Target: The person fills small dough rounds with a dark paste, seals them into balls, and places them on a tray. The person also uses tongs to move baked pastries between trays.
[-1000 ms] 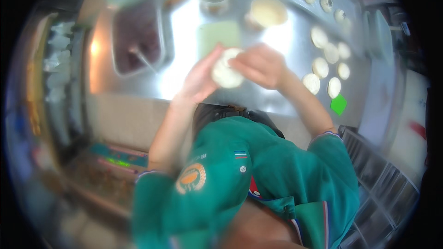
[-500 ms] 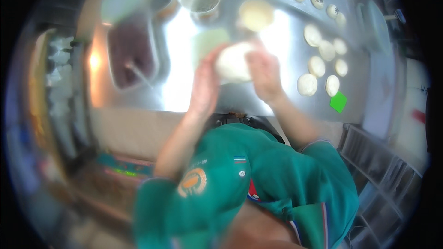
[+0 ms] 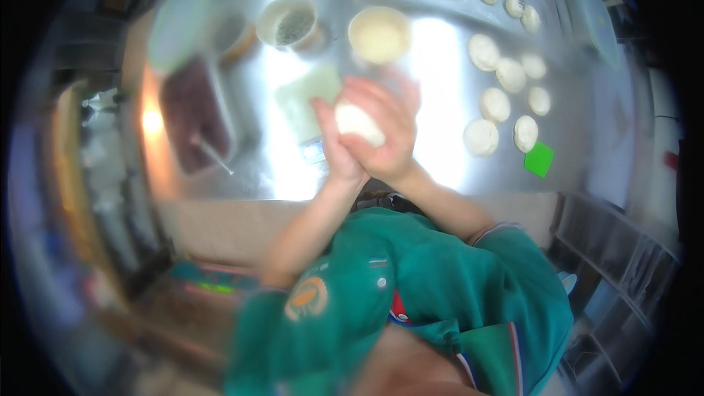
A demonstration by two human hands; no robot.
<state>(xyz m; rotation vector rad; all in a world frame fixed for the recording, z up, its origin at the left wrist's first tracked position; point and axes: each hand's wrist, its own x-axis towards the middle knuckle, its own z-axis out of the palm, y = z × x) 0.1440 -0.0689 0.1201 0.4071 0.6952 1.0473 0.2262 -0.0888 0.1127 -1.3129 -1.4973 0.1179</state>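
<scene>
A pale ball of dough (image 3: 358, 124) is cupped between my two hands above the metal table. My left hand (image 3: 336, 150) curves under and along its left side. My right hand (image 3: 394, 136) wraps over its top and right side, with blurred fingertips. At the wrists the hands come close together, and part of the dough is hidden by the fingers. Just beyond them on the table is a kitchen scale (image 3: 304, 106) with a pale green top. Several flattened dough rounds (image 3: 496, 105) lie to the right, beside a bright green scraper (image 3: 539, 159).
A tray of dark red filling (image 3: 196, 114) with a utensil in it stands at the left. Farther back are a bowl of dark seeds (image 3: 287, 23) and a cream-coloured bowl (image 3: 379, 34). A baking tray (image 3: 433, 11) holds several seed-topped buns at the back right.
My hands have come nearer to me and closer together, closing round the dough. The right hand now covers more of it. The whole view has shifted slightly.
</scene>
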